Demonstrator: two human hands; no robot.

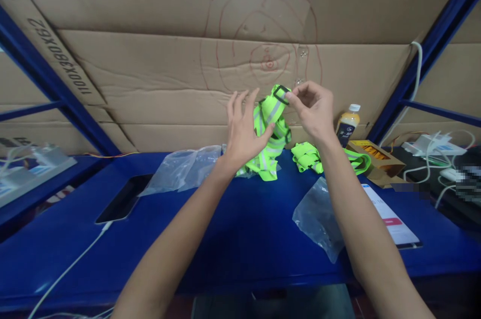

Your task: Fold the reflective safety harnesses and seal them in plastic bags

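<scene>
A neon-green reflective strap [267, 151] with silver stripes hangs and lies bunched over the back of the blue shelf. At its top, a black buckle [281, 94] is pinched between the thumb and forefinger of my right hand [314, 111]. Beside the strap's left side is my left hand [242, 133], its fingers stretched out and apart. Its thumb lies across the front of the bunch; firm contact there is not clear. Behind my right forearm sits a second green reflective strap [306, 156], partly hidden.
Clear plastic bags [184, 169] lie left of the strap, with another plastic bag [319, 219] near my right forearm. A black phone [126, 199] charges at left; a lit phone [393, 219] lies right. Farther right are a bottle [347, 123], a cardboard box [381, 158] and cabled power strips [434, 144].
</scene>
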